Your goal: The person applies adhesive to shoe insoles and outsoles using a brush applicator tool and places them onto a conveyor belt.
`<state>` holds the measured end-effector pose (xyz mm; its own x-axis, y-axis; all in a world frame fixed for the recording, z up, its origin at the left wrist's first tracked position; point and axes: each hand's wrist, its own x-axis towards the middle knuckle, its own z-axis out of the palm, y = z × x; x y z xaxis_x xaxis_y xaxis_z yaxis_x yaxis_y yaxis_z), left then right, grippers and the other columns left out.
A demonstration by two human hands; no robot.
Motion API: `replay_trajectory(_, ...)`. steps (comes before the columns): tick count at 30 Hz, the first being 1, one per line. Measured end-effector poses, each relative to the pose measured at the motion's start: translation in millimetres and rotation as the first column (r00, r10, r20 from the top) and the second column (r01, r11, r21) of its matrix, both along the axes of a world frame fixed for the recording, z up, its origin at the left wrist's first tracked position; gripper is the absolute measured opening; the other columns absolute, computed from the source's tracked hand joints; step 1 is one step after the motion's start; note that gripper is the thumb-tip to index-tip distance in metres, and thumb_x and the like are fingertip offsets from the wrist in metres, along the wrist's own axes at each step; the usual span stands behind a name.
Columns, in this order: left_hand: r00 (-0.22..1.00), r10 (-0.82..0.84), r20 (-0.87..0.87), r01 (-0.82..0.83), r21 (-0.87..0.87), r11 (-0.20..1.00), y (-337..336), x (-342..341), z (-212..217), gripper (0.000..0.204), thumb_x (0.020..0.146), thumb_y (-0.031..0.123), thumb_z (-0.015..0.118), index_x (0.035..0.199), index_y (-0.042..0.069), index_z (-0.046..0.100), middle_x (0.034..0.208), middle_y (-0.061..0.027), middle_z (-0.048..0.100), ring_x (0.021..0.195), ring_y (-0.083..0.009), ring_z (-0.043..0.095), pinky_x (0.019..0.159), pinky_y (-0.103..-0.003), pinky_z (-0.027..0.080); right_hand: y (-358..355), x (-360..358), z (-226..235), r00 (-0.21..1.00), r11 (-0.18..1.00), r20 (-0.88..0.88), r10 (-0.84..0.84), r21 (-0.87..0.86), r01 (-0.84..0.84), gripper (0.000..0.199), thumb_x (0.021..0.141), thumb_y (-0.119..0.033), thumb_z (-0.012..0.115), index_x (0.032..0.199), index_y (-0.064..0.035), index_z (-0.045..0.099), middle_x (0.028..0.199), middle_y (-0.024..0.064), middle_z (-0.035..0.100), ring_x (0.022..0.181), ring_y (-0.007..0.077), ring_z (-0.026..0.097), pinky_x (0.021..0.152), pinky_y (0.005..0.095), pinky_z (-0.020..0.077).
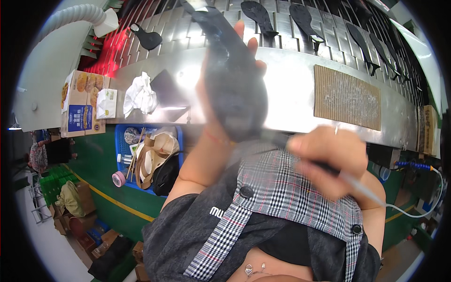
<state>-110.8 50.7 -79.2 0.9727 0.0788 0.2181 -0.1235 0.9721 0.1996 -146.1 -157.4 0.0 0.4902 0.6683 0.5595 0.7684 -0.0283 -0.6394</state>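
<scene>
My left hand (253, 47) is wrapped round a black shoe sole (237, 89), holding it up over the metal table's near edge. The sole is smeared by motion, and its wide end points toward me. My right hand (331, 160) is closed round a thin dark-handled tool (329, 168), to the right of the sole's near end. A pale hose (364, 190) runs from the tool off to the right. The tool's tip (275, 139) is blurred close to the sole; whether they touch I cannot tell.
Several black heeled soles (258, 19) lie on the slatted metal conveyor (188, 28) beyond the table. Corrugated cardboard (347, 96) lies at right. At left are a cardboard box (84, 103), a tissue pack (107, 103) and crumpled white tissue (141, 95). A filled blue basket (121, 136) stands below.
</scene>
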Motion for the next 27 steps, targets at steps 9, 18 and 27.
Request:
replay_trajectory(9,0.945,-0.211,-0.249,0.203,-0.056,0.977,4.7,-7.2,14.4,0.052,0.098,0.042,0.036,0.134,0.005,0.045,0.132,-0.0118,0.051,0.116,-0.0251,0.052,0.097,-0.037,0.044,-6.1,4.3,7.4,0.98,0.981,-0.047,0.195,0.013,-0.194,0.024,0.065,0.001,0.071,0.089,0.0023,0.068,0.079,0.0148,0.069,0.066,0.0253,0.067,0.056,0.031,0.0525)
replay_trajectory(18,0.868,-0.349,-0.353,0.36,-0.036,0.932,-1.8,-14.1,28.3,0.065,0.098,0.048,0.03,0.136,-0.005,0.039,0.135,-0.0172,0.048,0.122,-0.0271,0.048,0.112,-0.036,0.027,-22.3,21.7,13.9,0.994,0.996,-0.084,0.072,-0.05,-0.076,0.021,0.068,-0.009,0.067,0.087,-0.0004,0.07,0.078,0.0164,0.069,0.066,0.0267,0.066,0.061,0.0321,0.051)
replay_trajectory(27,0.82,-0.553,-0.148,0.513,-0.236,0.825,-7.0,-20.9,31.7,0.075,0.098,0.047,0.031,0.145,-0.007,0.011,0.148,-0.0286,0.021,0.127,-0.0451,0.04,0.107,-0.051,0.036,-33.5,41.6,17.8,0.98,0.982,0.063,-0.191,-0.001,0.191,0.019,0.067,-0.017,0.069,0.079,-0.0016,0.07,0.072,0.014,0.068,0.058,0.0235,0.063,0.053,0.0292,0.0482)
